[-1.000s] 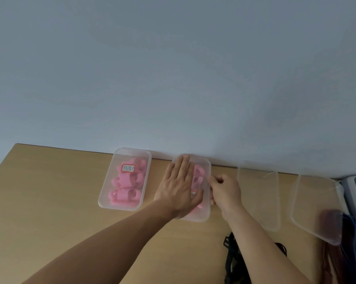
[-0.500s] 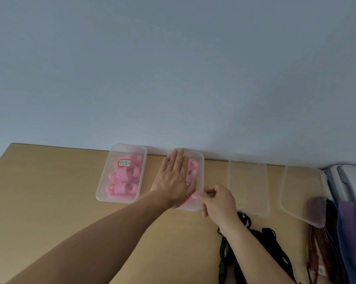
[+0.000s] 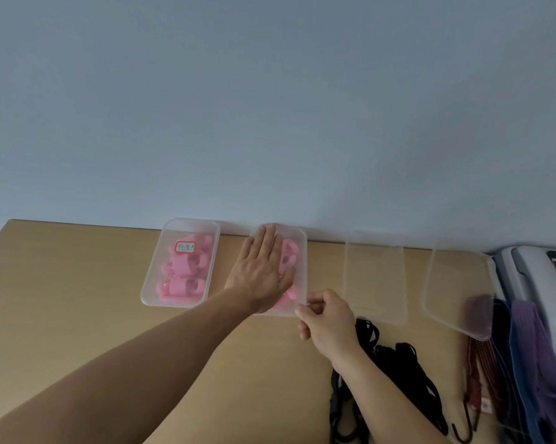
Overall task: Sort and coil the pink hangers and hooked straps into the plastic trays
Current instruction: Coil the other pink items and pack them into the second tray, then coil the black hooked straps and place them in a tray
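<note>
A clear tray [image 3: 151, 285] with a red-edged label holds pink hangers [image 3: 184, 271] at the back of the table. To its right stands a second covered clear tray [image 3: 301, 261] with more pink hangers [image 3: 290, 253] showing through. My left hand [image 3: 260, 271] lies flat on top of it, fingers together and pointing at the wall. My right hand [image 3: 326, 318] pinches that tray's near right corner. Black hooked straps [image 3: 395, 358] lie under my right forearm.
Two empty clear trays [image 3: 376, 277] [image 3: 452, 283] sit further right along the wall. Purple, blue and red hooked straps [image 3: 526, 350] lie at the right edge beside a white desk phone [image 3: 541, 277]. The wooden table [image 3: 78, 299] ends at the left.
My right hand has slid from the tray's right side down to its near right corner. My left hand has stayed flat on the tray. The view has tilted down, showing more straps.
</note>
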The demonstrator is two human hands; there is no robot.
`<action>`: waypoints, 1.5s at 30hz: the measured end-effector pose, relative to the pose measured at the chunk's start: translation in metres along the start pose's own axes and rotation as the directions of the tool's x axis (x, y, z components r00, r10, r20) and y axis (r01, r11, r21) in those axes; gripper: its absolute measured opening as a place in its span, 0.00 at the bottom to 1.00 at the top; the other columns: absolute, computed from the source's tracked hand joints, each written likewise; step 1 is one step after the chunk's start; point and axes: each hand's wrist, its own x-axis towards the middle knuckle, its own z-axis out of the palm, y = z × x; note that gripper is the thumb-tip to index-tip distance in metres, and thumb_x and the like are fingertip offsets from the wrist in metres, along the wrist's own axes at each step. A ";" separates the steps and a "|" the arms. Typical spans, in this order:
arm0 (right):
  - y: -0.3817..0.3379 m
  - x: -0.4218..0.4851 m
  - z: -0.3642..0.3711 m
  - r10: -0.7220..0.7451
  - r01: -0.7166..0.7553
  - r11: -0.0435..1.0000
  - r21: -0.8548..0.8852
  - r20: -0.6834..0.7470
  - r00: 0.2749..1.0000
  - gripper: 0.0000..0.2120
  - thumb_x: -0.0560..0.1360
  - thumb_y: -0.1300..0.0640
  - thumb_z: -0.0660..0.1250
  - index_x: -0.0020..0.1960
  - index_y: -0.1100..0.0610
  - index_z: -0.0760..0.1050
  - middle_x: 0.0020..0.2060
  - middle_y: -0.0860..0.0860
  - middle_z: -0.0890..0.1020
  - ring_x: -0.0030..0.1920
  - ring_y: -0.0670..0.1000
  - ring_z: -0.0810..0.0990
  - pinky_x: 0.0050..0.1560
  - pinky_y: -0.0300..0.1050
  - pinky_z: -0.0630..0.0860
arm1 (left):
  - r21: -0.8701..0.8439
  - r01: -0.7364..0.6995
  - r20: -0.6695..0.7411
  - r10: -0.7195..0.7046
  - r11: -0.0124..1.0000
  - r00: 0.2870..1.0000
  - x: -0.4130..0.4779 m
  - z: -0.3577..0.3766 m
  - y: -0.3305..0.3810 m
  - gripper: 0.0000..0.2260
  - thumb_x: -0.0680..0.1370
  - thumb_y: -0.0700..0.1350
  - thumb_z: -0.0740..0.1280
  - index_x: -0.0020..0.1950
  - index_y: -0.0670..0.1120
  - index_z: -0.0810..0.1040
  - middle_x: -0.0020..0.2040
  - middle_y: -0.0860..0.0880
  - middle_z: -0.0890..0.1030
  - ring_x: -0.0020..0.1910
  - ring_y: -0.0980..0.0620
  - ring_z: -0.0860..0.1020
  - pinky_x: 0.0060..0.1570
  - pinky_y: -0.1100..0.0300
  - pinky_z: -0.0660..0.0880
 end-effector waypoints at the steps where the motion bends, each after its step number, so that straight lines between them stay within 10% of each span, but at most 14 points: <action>1: 0.000 0.000 0.000 0.001 -0.001 1.000 0.018 -0.006 1.000 0.06 0.74 0.63 0.69 0.49 0.57 0.74 0.34 0.58 0.82 0.24 0.47 0.77 0.29 0.41 0.76 | -0.012 0.006 -0.002 -0.006 1.000 1.000 -0.002 -0.002 0.000 0.34 0.80 0.62 0.38 0.79 0.41 0.42 0.80 0.42 0.38 0.78 0.46 0.34 0.76 0.51 0.34; 13: 0.005 0.009 0.005 -0.031 0.030 0.999 0.018 0.045 0.999 0.05 0.76 0.56 0.69 0.48 0.54 0.73 0.38 0.54 0.80 0.22 0.45 0.77 0.24 0.37 0.72 | -0.019 0.040 -0.065 -0.041 0.999 0.997 -0.035 0.006 0.015 0.26 0.84 0.53 0.44 0.79 0.47 0.41 0.81 0.49 0.43 0.78 0.50 0.37 0.72 0.56 0.31; 18: 0.005 -0.004 -0.008 -0.147 0.156 0.968 -0.196 0.063 0.987 0.07 0.77 0.47 0.66 0.51 0.50 0.73 0.43 0.43 0.79 0.43 0.48 0.81 0.44 0.42 0.77 | 0.006 0.055 0.014 -0.055 0.998 0.998 -0.035 -0.002 0.020 0.26 0.85 0.53 0.44 0.80 0.46 0.41 0.81 0.48 0.41 0.79 0.48 0.38 0.74 0.54 0.34; 22: 0.009 -0.020 -0.035 -0.355 0.346 0.811 -0.471 0.073 0.932 0.06 0.78 0.51 0.64 0.52 0.51 0.77 0.45 0.44 0.79 0.46 0.47 0.78 0.48 0.42 0.75 | -0.073 0.038 -0.108 -0.045 0.997 0.993 -0.039 -0.027 0.040 0.23 0.83 0.48 0.54 0.77 0.44 0.61 0.78 0.45 0.62 0.76 0.45 0.59 0.73 0.52 0.54; 26: 0.021 -0.042 -0.056 -0.449 0.409 0.589 -0.697 0.138 0.883 0.05 0.78 0.54 0.61 0.44 0.49 0.72 0.41 0.44 0.75 0.48 0.50 0.74 0.45 0.42 0.70 | -0.362 -0.041 -0.173 -0.023 0.931 0.985 -0.059 -0.039 0.069 0.12 0.80 0.44 0.60 0.60 0.47 0.79 0.58 0.49 0.80 0.55 0.49 0.78 0.48 0.57 0.71; 32: 0.049 -0.074 -0.069 -0.352 0.514 0.323 -0.795 0.403 0.845 0.18 0.76 0.60 0.61 0.65 0.51 0.73 0.62 0.46 0.75 0.61 0.52 0.68 0.61 0.47 0.68 | -0.533 0.038 0.131 0.038 0.845 0.991 -0.095 -0.019 0.087 0.14 0.80 0.43 0.59 0.62 0.47 0.79 0.59 0.49 0.81 0.55 0.51 0.78 0.48 0.63 0.70; 39: 0.071 -0.090 -0.063 -0.300 0.600 0.103 -0.794 0.550 0.779 0.21 0.74 0.62 0.63 0.67 0.50 0.73 0.68 0.48 0.69 0.64 0.55 0.63 0.61 0.51 0.64 | -0.525 0.151 0.235 -0.027 0.838 0.972 -0.122 -0.006 0.082 0.14 0.79 0.44 0.59 0.61 0.49 0.79 0.59 0.51 0.81 0.57 0.50 0.78 0.56 0.57 0.75; 45: 0.080 -0.078 -0.064 -0.362 0.644 0.116 -0.757 0.571 0.737 0.13 0.78 0.54 0.63 0.61 0.48 0.78 0.64 0.46 0.73 0.61 0.54 0.66 0.61 0.51 0.66 | -0.524 0.217 0.258 -0.089 0.824 0.962 -0.121 -0.017 0.088 0.13 0.78 0.44 0.60 0.60 0.49 0.79 0.57 0.51 0.81 0.55 0.50 0.78 0.52 0.59 0.74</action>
